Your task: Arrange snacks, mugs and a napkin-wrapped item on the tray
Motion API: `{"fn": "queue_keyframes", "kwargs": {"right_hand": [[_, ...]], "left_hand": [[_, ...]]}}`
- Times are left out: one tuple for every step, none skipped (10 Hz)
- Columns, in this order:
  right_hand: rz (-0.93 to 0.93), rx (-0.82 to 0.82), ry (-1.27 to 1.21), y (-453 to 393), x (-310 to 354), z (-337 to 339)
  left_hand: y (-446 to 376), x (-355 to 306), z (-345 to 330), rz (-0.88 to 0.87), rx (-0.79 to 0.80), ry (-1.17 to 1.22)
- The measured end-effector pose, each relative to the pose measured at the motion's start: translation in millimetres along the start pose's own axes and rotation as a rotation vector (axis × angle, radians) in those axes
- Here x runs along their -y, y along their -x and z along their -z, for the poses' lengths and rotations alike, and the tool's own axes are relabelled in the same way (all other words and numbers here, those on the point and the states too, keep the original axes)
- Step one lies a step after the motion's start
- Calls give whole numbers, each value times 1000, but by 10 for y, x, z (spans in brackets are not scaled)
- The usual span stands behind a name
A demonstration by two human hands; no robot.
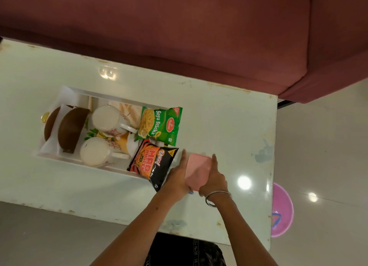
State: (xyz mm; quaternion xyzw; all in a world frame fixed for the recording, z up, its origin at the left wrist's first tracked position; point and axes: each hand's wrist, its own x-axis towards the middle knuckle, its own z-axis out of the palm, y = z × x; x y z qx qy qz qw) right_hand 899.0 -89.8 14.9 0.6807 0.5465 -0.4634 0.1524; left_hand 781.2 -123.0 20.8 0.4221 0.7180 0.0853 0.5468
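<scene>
A white tray (pixel 79 91) lies on the pale table. It holds two brown half-round items on white napkins (pixel 70 129), two white floral mugs (pixel 106 119) (pixel 95 151), a green Soya Sticks packet (pixel 160 125) and a black-orange Bingo Mad Angles packet (pixel 152 164); both packets overhang the tray's right end. Just right of the tray, my left hand (pixel 178 176) and my right hand (pixel 213 176) press from either side on a pink folded napkin (pixel 197 167) that rests on the table.
The table (pixel 229 126) is glossy white with worn edges. A maroon sofa (pixel 179 26) runs along its far side. A pink plastic basin (pixel 281 210) sits on the floor by the table's right end.
</scene>
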Motion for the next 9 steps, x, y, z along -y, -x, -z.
{"fn": "queue_keyframes", "kwargs": {"right_hand": [[-117,-154,-404,26,-177,-96],[-176,-266,-563,64,-315,-167],[-186,-287,-641,68,-292,-196],[-160,-322,-611,33,-148,-203],[-112,-368,-569,-44,153,-203],[-102,-376,-519,-81,322,-212],[-130,-374,-466,-107,481,-246],[-140,-368,-466,-84,565,-281],[-134,-360,-427,-30,591,-324]], "left_hand": [[102,113,-204,2,-75,22],[247,185,-322,-23,-91,203],[464,286,-392,-23,-123,357],[622,365,-393,-4,-155,404],[886,548,-327,16,-152,370],[1049,764,-226,12,-137,321],[1188,1103,16,46,-135,214],[1236,1316,253,71,-154,150],[1289,1566,648,70,-185,109]]}}
